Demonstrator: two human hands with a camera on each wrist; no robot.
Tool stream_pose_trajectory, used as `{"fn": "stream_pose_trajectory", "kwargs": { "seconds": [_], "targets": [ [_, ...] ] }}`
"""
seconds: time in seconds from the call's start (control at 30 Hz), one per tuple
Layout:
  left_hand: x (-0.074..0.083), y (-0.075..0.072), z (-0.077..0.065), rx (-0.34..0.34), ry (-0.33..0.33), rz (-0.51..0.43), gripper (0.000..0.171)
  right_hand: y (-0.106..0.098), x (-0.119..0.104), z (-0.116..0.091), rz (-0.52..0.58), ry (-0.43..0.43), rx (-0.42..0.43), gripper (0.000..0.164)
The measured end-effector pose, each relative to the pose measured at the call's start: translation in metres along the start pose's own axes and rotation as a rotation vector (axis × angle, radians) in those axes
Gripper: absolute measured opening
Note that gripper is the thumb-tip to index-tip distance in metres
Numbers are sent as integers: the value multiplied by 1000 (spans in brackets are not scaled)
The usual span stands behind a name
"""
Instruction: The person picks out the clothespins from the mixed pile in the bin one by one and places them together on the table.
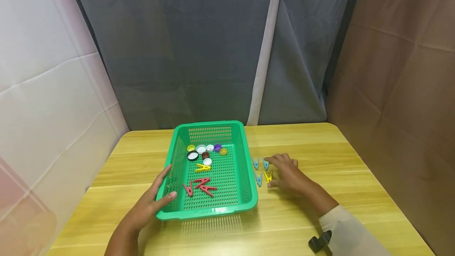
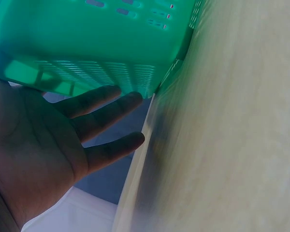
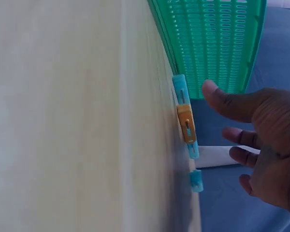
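Note:
A green plastic basket [image 1: 220,210] with slotted walls stands on the table. My left hand [image 1: 149,200] grips its left rim, thumb over the edge; in the left wrist view three fingers stretch along the outside. In the basket lie several red clothespins [image 1: 202,182], a yellow clothespin [image 1: 203,167] and several bottle caps [image 1: 201,150] in white, yellow, purple and dark tones. Right of the basket are three blue clothespins [image 1: 255,163] and another yellow clothespin [image 1: 268,177]. My right hand [image 1: 288,173] hovers just beside these, fingers spread and holding nothing; the right wrist view shows a gap.
The wooden table [image 1: 320,145] has rounded far corners. A grey curtain [image 1: 170,50] hangs behind it, with a pale strip [image 1: 264,50] down it. White cloth [image 1: 46,70] hangs on the left and brown cloth [image 1: 401,70] on the right.

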State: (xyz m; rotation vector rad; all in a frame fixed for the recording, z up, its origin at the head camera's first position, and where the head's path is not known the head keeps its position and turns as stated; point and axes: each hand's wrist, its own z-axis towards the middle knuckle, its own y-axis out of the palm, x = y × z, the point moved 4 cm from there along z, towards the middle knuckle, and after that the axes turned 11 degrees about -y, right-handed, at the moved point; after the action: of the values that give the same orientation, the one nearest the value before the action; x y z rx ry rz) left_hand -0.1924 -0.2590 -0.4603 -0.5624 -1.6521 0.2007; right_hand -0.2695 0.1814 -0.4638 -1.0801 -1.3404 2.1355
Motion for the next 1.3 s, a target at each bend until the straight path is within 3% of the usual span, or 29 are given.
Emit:
{"fn": "stream_pose_trajectory", "kwargs": {
  "seconds": [0.43,0.83,1.07,1.3],
  "targets": [
    [0,0,-1,-1,1,-13,88,-29,-22,20,58,-46,-4,91],
    [-2,-1,0,-3,-13,-7,88,-49,-62,53,47,-162,-18,82],
    [-1,0,0,3,-7,1,87,-48,-81,77,137,-172,-61,74],
    [-1,1,-1,0,-9,-4,87,-28,-96,99,284,-177,-99,65]
  ]
}}
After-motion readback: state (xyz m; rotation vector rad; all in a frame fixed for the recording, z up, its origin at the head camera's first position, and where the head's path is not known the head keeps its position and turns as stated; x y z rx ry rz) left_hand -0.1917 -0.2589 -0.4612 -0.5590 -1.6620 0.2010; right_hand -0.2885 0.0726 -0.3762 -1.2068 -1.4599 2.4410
